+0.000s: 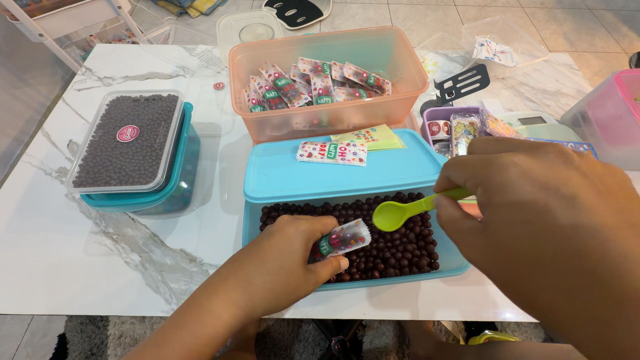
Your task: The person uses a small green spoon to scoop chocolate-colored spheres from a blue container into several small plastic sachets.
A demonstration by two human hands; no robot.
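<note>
— How is the spoon held?
— It is pinched by the right hand, long axis nearly level, bowl pointing left over the beads.
— And the packet?
— It is gripped by the left hand above the blue tub, mouth tilted up-right.

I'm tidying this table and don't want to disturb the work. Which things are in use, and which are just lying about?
In use: left hand holding small packet; right hand holding green spoon; blue tub of dark balls.

Lying about: lidded clear box, black spatula, purple tray.
</note>
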